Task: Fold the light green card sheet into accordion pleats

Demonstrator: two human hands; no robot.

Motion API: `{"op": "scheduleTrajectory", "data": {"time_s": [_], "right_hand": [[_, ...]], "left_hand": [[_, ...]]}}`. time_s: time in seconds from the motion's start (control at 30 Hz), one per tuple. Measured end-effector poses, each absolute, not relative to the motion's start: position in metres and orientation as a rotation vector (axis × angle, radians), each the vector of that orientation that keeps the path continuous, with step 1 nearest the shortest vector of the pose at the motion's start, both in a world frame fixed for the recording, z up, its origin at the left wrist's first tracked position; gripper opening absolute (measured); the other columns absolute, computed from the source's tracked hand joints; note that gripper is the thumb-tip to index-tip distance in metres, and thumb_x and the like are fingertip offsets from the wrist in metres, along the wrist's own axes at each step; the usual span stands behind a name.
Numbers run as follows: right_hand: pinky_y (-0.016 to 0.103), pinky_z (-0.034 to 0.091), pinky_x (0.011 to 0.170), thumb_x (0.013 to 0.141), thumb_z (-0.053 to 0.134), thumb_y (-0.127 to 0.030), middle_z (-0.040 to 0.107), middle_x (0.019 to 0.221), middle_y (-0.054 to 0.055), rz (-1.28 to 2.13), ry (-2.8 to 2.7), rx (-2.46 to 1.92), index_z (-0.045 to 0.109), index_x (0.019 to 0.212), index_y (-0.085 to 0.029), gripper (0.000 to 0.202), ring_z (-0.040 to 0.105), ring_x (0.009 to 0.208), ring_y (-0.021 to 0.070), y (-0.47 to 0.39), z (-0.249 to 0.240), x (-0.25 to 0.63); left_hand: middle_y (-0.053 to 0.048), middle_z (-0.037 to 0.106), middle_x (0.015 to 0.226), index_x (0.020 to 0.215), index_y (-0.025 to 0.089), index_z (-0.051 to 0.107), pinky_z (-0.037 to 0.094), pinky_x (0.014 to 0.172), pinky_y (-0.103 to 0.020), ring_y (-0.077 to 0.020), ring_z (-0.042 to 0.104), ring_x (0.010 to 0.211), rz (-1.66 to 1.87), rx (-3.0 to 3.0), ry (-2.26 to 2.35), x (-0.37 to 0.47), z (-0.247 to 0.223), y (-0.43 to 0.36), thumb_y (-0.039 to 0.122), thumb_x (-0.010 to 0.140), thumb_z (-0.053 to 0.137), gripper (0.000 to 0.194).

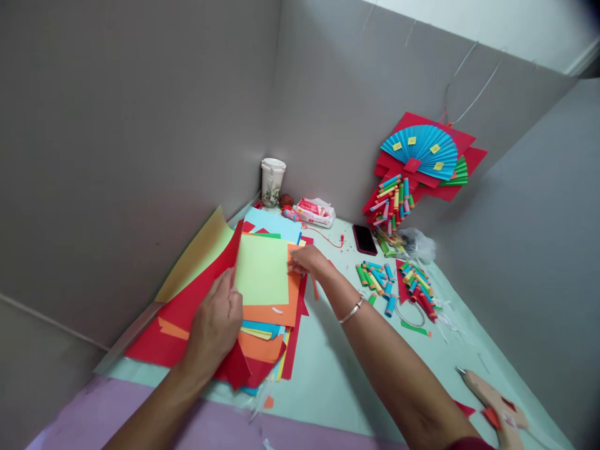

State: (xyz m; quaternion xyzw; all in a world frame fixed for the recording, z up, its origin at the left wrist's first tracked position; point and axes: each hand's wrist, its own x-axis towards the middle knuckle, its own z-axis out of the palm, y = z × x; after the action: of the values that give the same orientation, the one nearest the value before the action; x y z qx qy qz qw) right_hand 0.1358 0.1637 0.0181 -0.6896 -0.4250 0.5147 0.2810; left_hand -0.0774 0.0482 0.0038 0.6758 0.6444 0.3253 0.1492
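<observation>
My left hand point(216, 322) is closed on the edge of a red paper sheet point(175, 312), which is folded up at the left of a paper stack. The fingers of my right hand point(304, 258) are pinched at the right edge of an orange paper sheet point(267, 314); their tips are partly hidden. On that orange sheet lies a pale yellow-green paper sheet point(262, 272). Light blue paper point(276, 222) and several coloured sheets show around and beneath. A narrow orange strip point(315, 289) shows just below my right hand.
A lidded cup point(272, 181), a tissue pack point(315, 212) and a phone point(364, 240) stand along the back. Rolled paper tubes point(377, 281) and a glue gun point(494, 400) lie at right. A fan-decorated red hanging point(419, 153) is against the wall.
</observation>
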Motion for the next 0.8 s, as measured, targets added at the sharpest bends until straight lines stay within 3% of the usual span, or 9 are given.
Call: {"op": "scheduleTrajectory", "data": {"time_s": [0.13,0.33,0.8], "right_hand": [[0.042,0.058,0.087,0.096,0.063,-0.039,0.063,0.123,0.009,1.463,-1.129,-1.908,0.060,0.126,-0.017,0.036,0.065,0.103,0.0217,0.164,0.017,0.127],[0.044,0.056,0.092,0.097,0.061,-0.039,0.062,0.128,0.009,1.416,-1.105,-2.002,0.061,0.125,-0.019,0.034,0.063,0.108,0.0227,0.162,0.024,0.123],[0.042,0.058,0.086,0.097,0.062,-0.039,0.063,0.124,0.009,1.513,-0.925,-1.861,0.059,0.126,-0.017,0.037,0.065,0.103,0.0217,0.177,0.029,0.123]], "left_hand": [[-0.019,0.063,0.134,0.134,0.007,0.055,0.048,0.108,-0.045,-0.0314,0.055,0.132,0.998,1.869,1.822,-0.080,0.005,0.050,0.034,0.092,0.021,0.060],[-0.016,0.059,0.142,0.142,0.012,0.050,0.052,0.103,-0.043,-0.0299,0.057,0.130,1.037,1.851,1.815,-0.079,0.001,0.048,0.034,0.095,0.024,0.059],[-0.017,0.058,0.144,0.142,0.010,0.050,0.048,0.109,-0.048,-0.0313,0.054,0.134,1.064,1.787,1.789,-0.080,0.004,0.047,0.034,0.094,0.025,0.059]]}}
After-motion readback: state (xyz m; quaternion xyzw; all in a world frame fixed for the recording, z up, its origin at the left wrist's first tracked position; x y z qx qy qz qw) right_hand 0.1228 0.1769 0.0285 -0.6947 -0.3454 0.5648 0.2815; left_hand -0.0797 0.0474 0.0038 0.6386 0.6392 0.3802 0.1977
